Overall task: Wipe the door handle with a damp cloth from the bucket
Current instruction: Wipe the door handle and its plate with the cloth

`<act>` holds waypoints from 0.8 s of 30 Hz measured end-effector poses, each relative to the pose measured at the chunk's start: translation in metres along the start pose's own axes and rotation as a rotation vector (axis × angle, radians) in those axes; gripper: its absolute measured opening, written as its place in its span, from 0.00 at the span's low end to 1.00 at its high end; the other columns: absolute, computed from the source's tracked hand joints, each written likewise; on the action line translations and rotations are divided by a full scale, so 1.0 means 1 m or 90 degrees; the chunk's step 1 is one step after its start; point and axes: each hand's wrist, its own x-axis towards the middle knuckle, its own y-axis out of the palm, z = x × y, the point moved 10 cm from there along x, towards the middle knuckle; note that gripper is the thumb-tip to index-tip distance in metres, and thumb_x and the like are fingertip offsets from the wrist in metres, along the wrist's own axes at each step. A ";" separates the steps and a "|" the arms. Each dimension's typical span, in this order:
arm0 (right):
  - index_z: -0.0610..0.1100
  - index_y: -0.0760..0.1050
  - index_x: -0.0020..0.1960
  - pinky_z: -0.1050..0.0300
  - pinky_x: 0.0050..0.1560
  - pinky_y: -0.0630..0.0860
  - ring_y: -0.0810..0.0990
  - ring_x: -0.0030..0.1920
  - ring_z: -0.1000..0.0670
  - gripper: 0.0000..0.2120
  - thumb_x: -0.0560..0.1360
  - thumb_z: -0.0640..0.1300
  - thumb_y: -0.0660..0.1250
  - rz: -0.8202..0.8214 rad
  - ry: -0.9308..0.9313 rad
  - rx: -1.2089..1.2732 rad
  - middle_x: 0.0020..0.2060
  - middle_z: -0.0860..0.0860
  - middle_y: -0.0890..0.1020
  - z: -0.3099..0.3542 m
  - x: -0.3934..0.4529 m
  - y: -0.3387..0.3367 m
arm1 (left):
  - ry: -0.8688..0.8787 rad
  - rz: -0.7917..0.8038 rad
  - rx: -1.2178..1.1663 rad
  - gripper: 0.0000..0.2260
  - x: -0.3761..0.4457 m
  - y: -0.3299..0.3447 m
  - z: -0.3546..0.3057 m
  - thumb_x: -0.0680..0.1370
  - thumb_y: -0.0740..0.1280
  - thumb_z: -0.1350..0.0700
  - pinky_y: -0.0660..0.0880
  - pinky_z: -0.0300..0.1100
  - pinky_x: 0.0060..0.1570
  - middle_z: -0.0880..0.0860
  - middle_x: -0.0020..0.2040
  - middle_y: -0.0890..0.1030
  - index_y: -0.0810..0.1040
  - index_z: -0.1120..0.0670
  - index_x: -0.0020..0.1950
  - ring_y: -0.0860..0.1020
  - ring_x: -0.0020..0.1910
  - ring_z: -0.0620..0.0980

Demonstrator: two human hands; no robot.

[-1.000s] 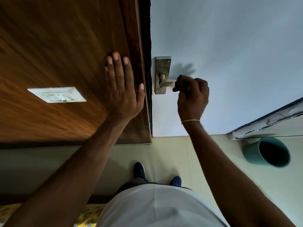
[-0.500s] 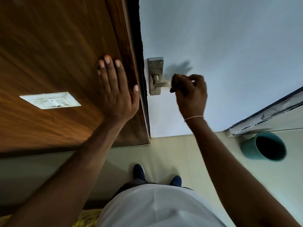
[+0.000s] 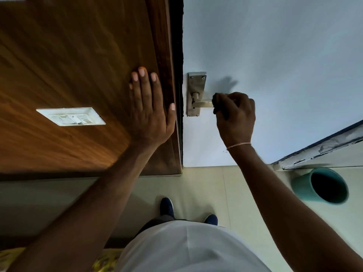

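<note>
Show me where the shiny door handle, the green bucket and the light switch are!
Silver metal door handle (image 3: 202,104), head view, on the bare lever.
Round teal plastic bucket (image 3: 300,185), head view, on its outer wall.
White rectangular switch plate (image 3: 70,116), head view, on its face.

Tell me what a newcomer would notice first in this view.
The right hand is closed around a dark cloth on the metal door handle, on the pale door. The left hand lies flat on the wooden panel beside it. A teal bucket stands on the floor, lower right.
</note>
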 end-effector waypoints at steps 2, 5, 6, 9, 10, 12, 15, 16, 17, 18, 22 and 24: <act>0.48 0.88 0.59 0.51 0.46 0.75 0.80 0.50 0.37 0.13 0.79 0.37 0.70 0.022 -0.101 0.006 0.52 0.45 0.84 0.023 -0.006 0.009 | -0.010 -0.005 0.004 0.35 0.000 0.002 0.000 0.84 0.63 0.48 0.57 0.63 0.85 0.71 0.82 0.63 0.57 0.66 0.85 0.59 0.83 0.70; 0.45 0.86 0.63 0.49 0.41 0.78 0.80 0.51 0.37 0.14 0.80 0.37 0.70 0.053 -0.185 -0.006 0.53 0.43 0.84 0.058 -0.008 0.031 | -0.012 -0.012 0.009 0.36 -0.001 0.002 0.001 0.83 0.65 0.48 0.57 0.62 0.85 0.71 0.82 0.64 0.58 0.66 0.84 0.59 0.83 0.70; 0.44 0.86 0.62 0.49 0.41 0.78 0.79 0.52 0.37 0.13 0.80 0.37 0.70 0.061 -0.208 -0.016 0.54 0.42 0.84 0.066 -0.006 0.037 | -0.008 -0.014 0.012 0.36 -0.002 0.002 0.002 0.83 0.66 0.49 0.57 0.62 0.85 0.71 0.82 0.65 0.58 0.66 0.84 0.60 0.83 0.69; 0.40 0.87 0.56 0.46 0.48 0.79 0.79 0.53 0.36 0.11 0.82 0.38 0.65 0.107 -0.323 -0.053 0.52 0.41 0.84 0.085 -0.005 0.057 | -0.002 -0.011 0.020 0.37 -0.002 0.002 0.005 0.82 0.69 0.49 0.57 0.61 0.85 0.71 0.81 0.65 0.58 0.65 0.84 0.60 0.83 0.69; 0.40 0.87 0.53 0.45 0.51 0.78 0.80 0.53 0.35 0.11 0.82 0.37 0.64 0.122 -0.368 -0.074 0.50 0.41 0.84 0.089 -0.005 0.064 | -0.004 -0.009 0.020 0.37 -0.002 0.002 0.005 0.82 0.69 0.50 0.57 0.61 0.85 0.71 0.82 0.65 0.58 0.65 0.85 0.60 0.83 0.69; 0.40 0.87 0.50 0.44 0.52 0.76 0.81 0.53 0.34 0.11 0.80 0.38 0.66 0.164 -0.458 -0.145 0.46 0.43 0.83 0.096 -0.005 0.076 | -0.005 -0.005 0.015 0.37 -0.002 0.002 0.004 0.82 0.69 0.50 0.58 0.62 0.85 0.71 0.82 0.64 0.58 0.66 0.85 0.60 0.83 0.70; 0.43 0.89 0.46 0.46 0.53 0.75 0.80 0.53 0.38 0.07 0.78 0.40 0.71 0.225 -0.577 -0.238 0.43 0.47 0.85 0.106 -0.005 0.085 | -0.004 -0.020 0.018 0.36 -0.002 0.000 0.001 0.83 0.67 0.50 0.58 0.63 0.85 0.71 0.82 0.64 0.59 0.66 0.84 0.61 0.83 0.70; 0.44 0.89 0.44 0.47 0.53 0.76 0.80 0.53 0.38 0.06 0.76 0.41 0.73 0.236 -0.607 -0.243 0.42 0.48 0.85 0.110 -0.004 0.084 | -0.007 -0.022 0.019 0.36 -0.001 0.001 0.001 0.83 0.67 0.49 0.58 0.62 0.85 0.71 0.82 0.65 0.59 0.66 0.84 0.61 0.83 0.70; 0.45 0.89 0.43 0.47 0.53 0.77 0.79 0.53 0.39 0.06 0.76 0.40 0.73 0.240 -0.631 -0.245 0.41 0.49 0.86 0.113 -0.003 0.083 | -0.010 -0.020 0.016 0.36 -0.001 0.002 0.002 0.83 0.66 0.49 0.57 0.62 0.85 0.71 0.82 0.65 0.59 0.66 0.84 0.60 0.83 0.70; 0.46 0.88 0.43 0.47 0.53 0.77 0.79 0.53 0.39 0.07 0.76 0.40 0.72 0.239 -0.646 -0.239 0.41 0.49 0.86 0.113 -0.001 0.083 | -0.014 -0.019 0.012 0.36 -0.001 0.003 0.002 0.83 0.66 0.49 0.56 0.61 0.85 0.71 0.82 0.65 0.59 0.65 0.84 0.60 0.83 0.69; 0.46 0.87 0.50 0.46 0.52 0.75 0.79 0.53 0.38 0.14 0.78 0.36 0.64 0.176 -0.579 -0.097 0.47 0.48 0.85 0.087 0.008 0.063 | -0.018 -0.031 0.004 0.36 -0.002 0.002 0.004 0.82 0.68 0.50 0.57 0.62 0.85 0.71 0.82 0.65 0.59 0.65 0.84 0.61 0.83 0.70; 0.45 0.86 0.58 0.45 0.51 0.77 0.80 0.52 0.37 0.09 0.82 0.37 0.70 0.122 -0.462 -0.015 0.54 0.45 0.86 0.060 0.013 0.045 | -0.016 -0.023 0.006 0.36 -0.002 0.002 0.003 0.82 0.68 0.51 0.57 0.62 0.85 0.71 0.81 0.65 0.59 0.66 0.84 0.61 0.83 0.70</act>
